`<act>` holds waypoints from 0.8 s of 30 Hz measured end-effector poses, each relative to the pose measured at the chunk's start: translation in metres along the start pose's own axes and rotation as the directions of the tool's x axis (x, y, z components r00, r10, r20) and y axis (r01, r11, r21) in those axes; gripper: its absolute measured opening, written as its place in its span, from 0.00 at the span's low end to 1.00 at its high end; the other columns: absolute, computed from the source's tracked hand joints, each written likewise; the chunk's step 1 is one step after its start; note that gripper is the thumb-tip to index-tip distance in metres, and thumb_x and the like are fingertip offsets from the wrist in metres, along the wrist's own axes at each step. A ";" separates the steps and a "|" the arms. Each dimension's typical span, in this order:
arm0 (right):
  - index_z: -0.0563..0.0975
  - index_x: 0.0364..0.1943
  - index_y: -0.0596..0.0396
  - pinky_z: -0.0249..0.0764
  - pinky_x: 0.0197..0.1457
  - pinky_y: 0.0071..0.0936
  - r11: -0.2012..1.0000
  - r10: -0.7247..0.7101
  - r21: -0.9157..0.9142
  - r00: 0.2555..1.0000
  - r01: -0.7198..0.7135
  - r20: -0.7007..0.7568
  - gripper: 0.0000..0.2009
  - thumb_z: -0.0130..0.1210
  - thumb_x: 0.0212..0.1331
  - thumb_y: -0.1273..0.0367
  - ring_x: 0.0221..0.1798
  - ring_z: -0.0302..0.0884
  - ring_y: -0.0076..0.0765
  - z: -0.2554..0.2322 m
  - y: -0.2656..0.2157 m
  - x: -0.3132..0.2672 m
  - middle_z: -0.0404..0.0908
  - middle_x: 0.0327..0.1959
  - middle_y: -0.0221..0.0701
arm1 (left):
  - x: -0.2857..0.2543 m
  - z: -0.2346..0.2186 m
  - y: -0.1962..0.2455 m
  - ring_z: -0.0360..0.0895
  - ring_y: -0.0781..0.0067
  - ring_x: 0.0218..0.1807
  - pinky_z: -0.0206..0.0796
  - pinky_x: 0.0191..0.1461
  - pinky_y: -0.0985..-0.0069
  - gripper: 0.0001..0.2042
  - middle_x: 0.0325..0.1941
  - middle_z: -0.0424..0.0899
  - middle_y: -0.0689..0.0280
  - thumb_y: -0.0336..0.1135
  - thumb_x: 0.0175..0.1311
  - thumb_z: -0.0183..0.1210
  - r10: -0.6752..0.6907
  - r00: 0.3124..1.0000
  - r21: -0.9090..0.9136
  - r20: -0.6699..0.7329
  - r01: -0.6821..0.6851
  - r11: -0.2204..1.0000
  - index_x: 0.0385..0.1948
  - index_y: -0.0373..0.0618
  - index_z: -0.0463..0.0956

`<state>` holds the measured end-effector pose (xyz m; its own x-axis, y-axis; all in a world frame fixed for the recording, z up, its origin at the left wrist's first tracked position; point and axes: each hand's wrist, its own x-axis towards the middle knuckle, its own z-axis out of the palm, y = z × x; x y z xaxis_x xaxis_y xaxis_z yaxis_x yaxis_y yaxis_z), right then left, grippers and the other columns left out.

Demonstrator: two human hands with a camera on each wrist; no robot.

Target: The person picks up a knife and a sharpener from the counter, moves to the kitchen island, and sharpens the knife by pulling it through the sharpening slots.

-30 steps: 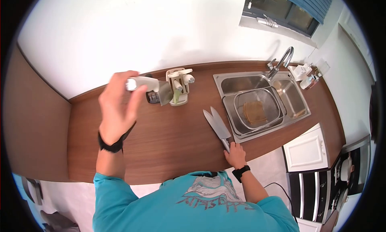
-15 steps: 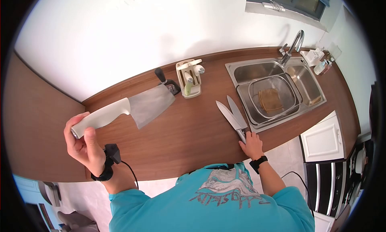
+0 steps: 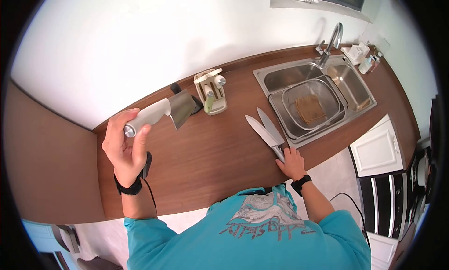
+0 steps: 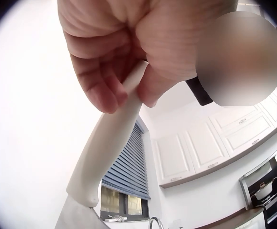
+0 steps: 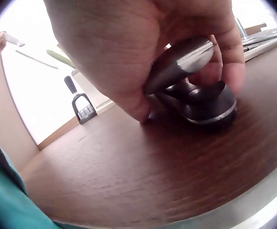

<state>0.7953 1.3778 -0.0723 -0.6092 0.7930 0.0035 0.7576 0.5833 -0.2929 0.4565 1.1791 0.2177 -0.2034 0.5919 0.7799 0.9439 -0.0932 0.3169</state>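
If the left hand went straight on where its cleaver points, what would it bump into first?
Probably the black-handled tool by the end of the cleaver, though the height of the left hand is unclear; it might pass over.

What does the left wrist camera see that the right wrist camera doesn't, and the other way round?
Only the left wrist view shows the blue blind and the white wall cupboards. Only the right wrist view shows the right hand, the dark knife handles it grips and the black-handled tool. Both show the left hand holding the white handle.
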 end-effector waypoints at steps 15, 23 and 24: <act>0.70 0.42 0.54 0.74 0.37 0.43 0.999 0.030 0.048 0.990 -0.024 -0.138 0.21 0.61 0.49 0.58 0.42 0.72 0.47 0.013 0.002 -0.008 0.69 0.40 0.38 | 0.030 0.042 -0.002 0.76 0.71 0.35 0.68 0.35 0.79 0.13 0.38 0.80 0.58 0.28 0.56 0.64 0.057 0.992 -0.019 0.115 -0.055 0.998 0.41 0.35 0.75; 0.71 0.39 0.53 0.73 0.39 0.41 0.996 0.052 0.085 0.980 -0.036 -0.194 0.19 0.62 0.49 0.59 0.43 0.71 0.47 0.020 0.003 -0.011 0.69 0.42 0.38 | 0.039 0.050 -0.001 0.75 0.75 0.39 0.69 0.41 0.81 0.12 0.42 0.78 0.59 0.28 0.62 0.60 0.047 0.981 -0.003 0.187 -0.047 0.999 0.44 0.33 0.73; 0.71 0.39 0.53 0.73 0.39 0.41 0.996 0.053 0.086 0.980 -0.037 -0.190 0.19 0.62 0.48 0.59 0.44 0.71 0.47 0.020 0.003 -0.011 0.69 0.41 0.37 | 0.040 0.049 -0.002 0.75 0.75 0.39 0.69 0.41 0.81 0.12 0.42 0.78 0.59 0.28 0.62 0.60 0.054 0.979 -0.005 0.194 -0.054 0.999 0.44 0.33 0.73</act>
<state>0.7997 1.3669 -0.0918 -0.5128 0.8415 0.1699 0.7565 0.5365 -0.3741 0.4595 1.2426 0.2220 -0.0975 0.7301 0.6763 0.9522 -0.1293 0.2768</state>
